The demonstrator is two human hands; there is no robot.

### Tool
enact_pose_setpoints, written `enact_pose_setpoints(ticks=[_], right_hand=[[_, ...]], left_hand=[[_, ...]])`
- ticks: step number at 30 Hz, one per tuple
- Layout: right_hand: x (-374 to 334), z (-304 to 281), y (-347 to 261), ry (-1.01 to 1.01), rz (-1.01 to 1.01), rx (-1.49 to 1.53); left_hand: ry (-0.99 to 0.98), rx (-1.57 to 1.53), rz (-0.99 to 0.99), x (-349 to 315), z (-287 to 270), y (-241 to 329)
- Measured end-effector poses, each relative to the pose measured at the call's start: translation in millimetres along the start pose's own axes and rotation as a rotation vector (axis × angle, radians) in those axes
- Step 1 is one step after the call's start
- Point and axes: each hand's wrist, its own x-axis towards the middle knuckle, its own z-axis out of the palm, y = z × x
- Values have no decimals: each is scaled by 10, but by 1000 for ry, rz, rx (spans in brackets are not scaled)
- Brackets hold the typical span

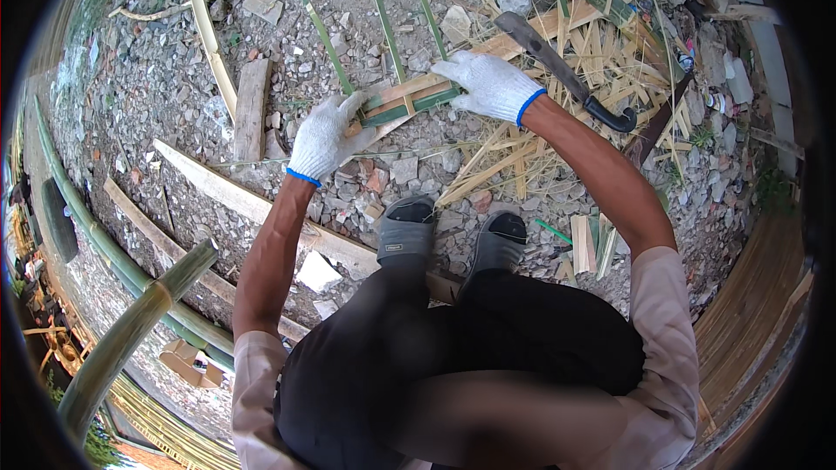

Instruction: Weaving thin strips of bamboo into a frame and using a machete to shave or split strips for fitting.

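Both my hands wear white knit gloves with blue cuffs. Between them lies a small woven frame of flat bamboo strips (416,105), green and pale tan crossing each other. My left hand (326,137) is closed round its left end, the fingers bent over the edge. At the right end my right hand (493,87) grips the same strips, with fingers laid along the top. Long thin green strips (380,13) run away from the frame across the ground. Just beyond my right forearm rests a machete (557,61) with a dark blade and black hooked handle.
Split bamboo shavings (601,57) are heaped at the right. A short wooden board (252,109) lies left of my left hand. Long bamboo slats (218,190) and a thick green bamboo pole (131,339) stretch across the left. Gravel and rubble cover the ground around my sandals (407,231).
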Motion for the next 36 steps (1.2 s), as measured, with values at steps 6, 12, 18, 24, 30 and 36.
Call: enact_pose_setpoints(ticks=[6, 12, 18, 24, 30, 36], right_hand=[[-22, -46, -14, -16, 17, 17], [-14, -64, -38, -30, 31, 35], [1, -72, -56, -38, 45, 35], [-1, -29, 8, -14, 29, 36], [3, -63, -42, -26, 39, 43], [-38, -43, -36, -10, 43, 35]], left_hand=[[-5, -51, -10, 3, -29, 64], [-2, -51, -14, 6, 5, -1], [-8, -34, -2, -4, 28, -44], [-27, -36, -15, 29, -3, 16], [-49, -30, -34, 24, -19, 20], [-42, -62, -28, 45, 7, 12]])
